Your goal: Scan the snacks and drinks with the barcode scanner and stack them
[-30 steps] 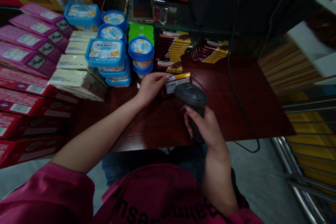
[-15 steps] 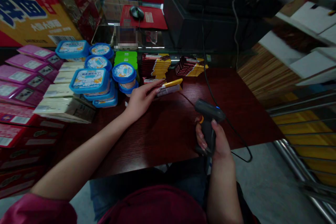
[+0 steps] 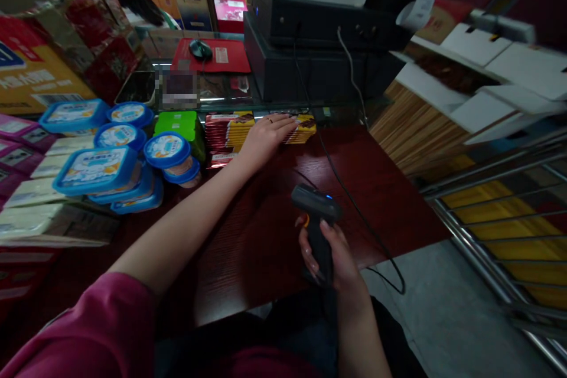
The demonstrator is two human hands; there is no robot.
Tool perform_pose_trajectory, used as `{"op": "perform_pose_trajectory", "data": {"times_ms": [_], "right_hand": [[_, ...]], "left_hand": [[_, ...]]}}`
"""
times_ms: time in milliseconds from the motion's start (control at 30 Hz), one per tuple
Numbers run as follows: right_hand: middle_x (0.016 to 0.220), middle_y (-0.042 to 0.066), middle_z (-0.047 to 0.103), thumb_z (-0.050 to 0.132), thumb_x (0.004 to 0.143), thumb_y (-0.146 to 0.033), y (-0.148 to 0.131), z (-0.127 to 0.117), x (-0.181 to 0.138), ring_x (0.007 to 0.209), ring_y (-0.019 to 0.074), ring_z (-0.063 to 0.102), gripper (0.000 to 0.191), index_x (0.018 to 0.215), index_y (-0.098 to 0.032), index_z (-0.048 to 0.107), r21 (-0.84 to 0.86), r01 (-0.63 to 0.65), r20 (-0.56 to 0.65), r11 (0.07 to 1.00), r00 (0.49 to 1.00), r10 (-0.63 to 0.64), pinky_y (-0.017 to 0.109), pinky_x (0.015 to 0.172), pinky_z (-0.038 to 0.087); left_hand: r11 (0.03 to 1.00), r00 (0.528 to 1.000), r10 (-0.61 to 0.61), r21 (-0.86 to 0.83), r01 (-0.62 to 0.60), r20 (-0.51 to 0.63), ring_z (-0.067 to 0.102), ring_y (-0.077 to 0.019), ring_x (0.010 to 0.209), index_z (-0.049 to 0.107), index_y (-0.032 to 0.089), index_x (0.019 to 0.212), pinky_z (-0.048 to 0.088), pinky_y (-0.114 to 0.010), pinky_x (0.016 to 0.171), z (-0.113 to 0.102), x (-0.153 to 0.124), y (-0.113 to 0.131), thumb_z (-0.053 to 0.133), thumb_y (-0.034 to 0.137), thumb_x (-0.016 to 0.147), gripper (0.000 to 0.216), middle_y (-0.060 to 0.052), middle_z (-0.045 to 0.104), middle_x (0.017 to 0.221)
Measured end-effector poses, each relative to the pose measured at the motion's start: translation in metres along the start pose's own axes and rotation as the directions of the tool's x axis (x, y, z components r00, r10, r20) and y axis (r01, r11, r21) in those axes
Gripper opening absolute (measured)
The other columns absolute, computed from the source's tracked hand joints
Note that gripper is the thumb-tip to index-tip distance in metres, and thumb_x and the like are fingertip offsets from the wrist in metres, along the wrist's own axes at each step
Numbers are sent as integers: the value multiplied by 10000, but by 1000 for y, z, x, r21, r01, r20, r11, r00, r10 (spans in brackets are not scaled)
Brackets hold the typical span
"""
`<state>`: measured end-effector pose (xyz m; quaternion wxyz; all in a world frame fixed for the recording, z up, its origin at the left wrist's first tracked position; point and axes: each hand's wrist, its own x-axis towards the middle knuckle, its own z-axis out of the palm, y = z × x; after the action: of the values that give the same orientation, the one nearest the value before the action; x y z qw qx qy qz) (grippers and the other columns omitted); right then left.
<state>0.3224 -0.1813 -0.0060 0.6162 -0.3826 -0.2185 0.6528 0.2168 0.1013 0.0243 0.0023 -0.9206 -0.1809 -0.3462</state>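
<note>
1. Wooden tabletop (image 3: pixel 261 236): dark red, carries the goods below. Near edge lies close to the person's lap; anything dragged that way could fall.
2. Blue-lidded rectangular tubs (image 3: pixel 101 171): stacked unevenly, left of the left forearm. A leftward swing of that arm could topple them, or the round tubs (image 3: pixel 168 153) just beside.
3. Left row of chocolate bars (image 3: pixel 218 133): overlapping, at the back of the table, beside a green carton (image 3: pixel 179 125). Loose wrappers would probably slide if the wrist brushed them.
4. Right row of chocolate bars (image 3: pixel 306 130): also at the back, partly hidden under the left hand. Uneven pressure could spread the pile.
5. Left hand (image 3: pixel 268 134): laid over that row, fingers nearly straight and together. Grip on any single bar: cannot tell.
6. Right hand (image 3: pixel 342 251): curled round the scanner's handle, fingers near the trigger. A stray squeeze could cause an unintended read.
7. Handheld barcode scanner (image 3: pixel 315 204): held above the table, well apart from both rows.
8. Black cord (image 3: pixel 326 156): loops past the right row; could snag bars if pulled.
</note>
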Motion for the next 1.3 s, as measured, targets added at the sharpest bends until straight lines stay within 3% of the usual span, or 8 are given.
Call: {"op": "perform_pose_trajectory", "data": {"times_ms": [167, 333, 533, 700, 933, 1100, 1200, 1300], "right_hand": [[606, -33, 642, 816, 904, -598, 1, -2, 1, 331, 56, 447, 465, 1045, -163, 734, -1, -4, 6, 1000, 1000, 4, 140, 291, 402], [603, -36, 625, 787, 917, -612, -1, 1, 0, 331, 58, 430, 465, 1035, -167, 723, -50, 11, -8, 999, 1000, -12, 148, 298, 395], [602, -44, 612, 795, 893, -637, -3, 4, 0, 333, 54, 427, 484, 1028, -177, 723, -80, 14, -26, 997, 1000, -16, 141, 300, 375], [594, -51, 599, 800, 881, -644, -4, 4, 0, 332, 58, 422, 493, 1021, -180, 712, -99, 3, -26, 995, 1000, -5, 147, 305, 389], [598, -52, 600, 771, 894, -649, -4, 4, 0, 324, 62, 411, 494, 1043, -184, 697, -142, 15, -26, 990, 999, -19, 154, 298, 380], [598, -61, 591, 752, 906, -640, -2, 6, 0, 323, 57, 397, 460, 1027, -200, 699, -163, 43, -50, 986, 997, -51, 153, 304, 347], [598, -67, 579, 750, 890, -658, -4, 9, -1, 328, 59, 396, 473, 1026, -209, 693, -194, 44, -50, 980, 997, -54, 160, 311, 337], [592, -72, 565, 753, 863, -687, -5, 11, -1, 330, 68, 393, 494, 1014, -223, 677, -245, 48, -55, 968, 996, -64, 175, 309, 329]], "left_hand": [[997, 994, -80, -13, 81, 75, 659, -266, 1405, 694, 150, 1435, 529, -467, 1194, 17, 9, -8, 543, 97, 1034, 432, -145, 711, 1458], [982, 978, -186, -21, 189, 98, 642, -254, 1428, 679, 129, 1446, 491, -478, 1234, 16, 11, -7, 516, 51, 1031, 453, -181, 677, 1490], [982, 972, -189, 20, 188, 140, 493, -301, 1562, 558, 28, 1536, 379, -519, 1312, 10, 13, 6, 527, 108, 1048, 496, -251, 537, 1615], [988, 983, -155, 23, 154, 93, 431, -282, 1603, 496, 103, 1603, 366, -518, 1326, -24, -37, 21, 471, 148, 1072, 533, -191, 482, 1683], [935, 933, -341, 144, 324, 114, 501, -336, 1554, 538, 91, 1584, 393, -571, 1304, -66, -137, 29, 373, 109, 1058, 551, -215, 514, 1650], [853, 851, -519, 108, 510, 83, 446, -367, 1588, 534, 88, 1592, 362, -615, 1299, -58, -142, 30, 341, 100, 1047, 578, -225, 436, 1692], [799, 793, -601, 111, 591, 105, 428, -392, 1593, 544, -6, 1557, 339, -591, 1308, -54, -133, 29, 349, 84, 1033, 566, -282, 402, 1690], [823, 808, -567, 136, 551, 161, 482, -419, 1552, 561, -109, 1491, 315, -609, 1308, -54, -131, 29, 315, 56, 1021, 556, -364, 461, 1616]]}}
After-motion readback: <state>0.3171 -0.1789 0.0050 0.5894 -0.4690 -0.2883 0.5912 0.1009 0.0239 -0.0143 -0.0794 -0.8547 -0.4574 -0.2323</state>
